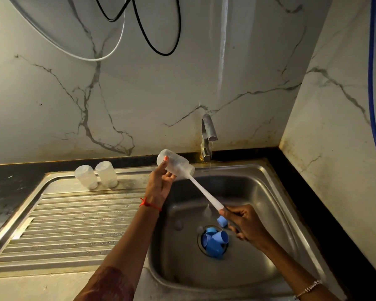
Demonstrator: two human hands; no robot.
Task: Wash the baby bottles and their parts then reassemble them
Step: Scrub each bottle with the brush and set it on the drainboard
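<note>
Held bottle [175,164]: clear plastic, centre of frame, above the back left rim of the sink basin [258,192]; long axis tilted, base toward the upper left, open mouth toward the lower right.
Spare bottles [96,177]: two, clear, standing mouth-down side by side on the steel drainboard [74,224], left of centre, well apart from the hands.
Left hand [160,184]: just below and left of the held bottle, fingers wrapped around its body, thumb across the upper side; red thread at the wrist.
Brush [205,195]: white handle, running from the bottle mouth down to the lower right; head inside the bottle.
Tap [207,135]: above centre right, thin stream falling.
Right hand [244,224]: lower right of the bottle, clenched around the brush's handle end.
Blue parts [215,241]: clustered at the drain, below the right hand.
</note>
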